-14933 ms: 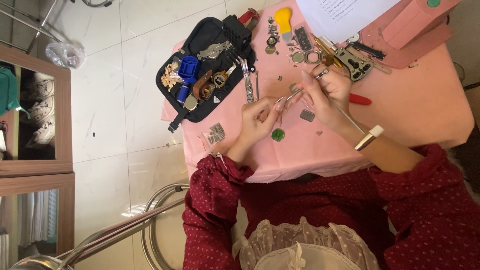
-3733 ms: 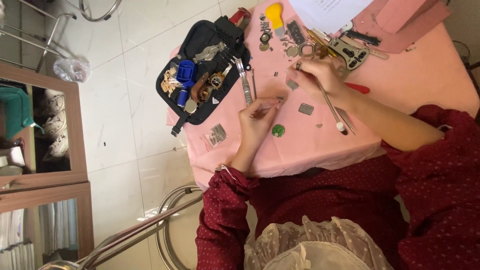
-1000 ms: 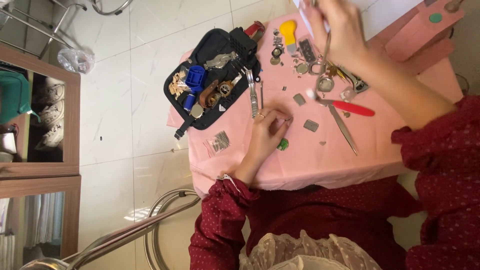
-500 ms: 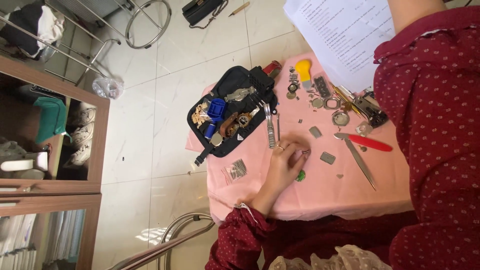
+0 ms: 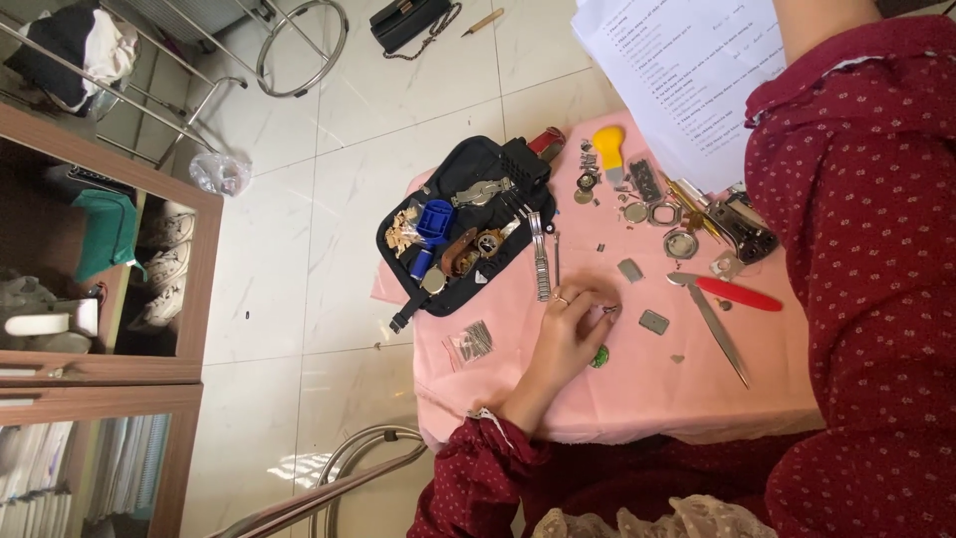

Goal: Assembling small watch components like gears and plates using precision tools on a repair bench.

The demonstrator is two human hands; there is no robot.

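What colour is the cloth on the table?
Pale pink cloth, clearest in the head view.

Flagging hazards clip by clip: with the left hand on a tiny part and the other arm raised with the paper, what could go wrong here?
1. The left hand pinches a tiny metal part alone; it could slip and get lost on the pink cloth.
2. The raised sheet of paper hides some small parts, so the sleeve might sweep them off.
3. The black tool pouch overhangs the table edge and may slide to the floor.
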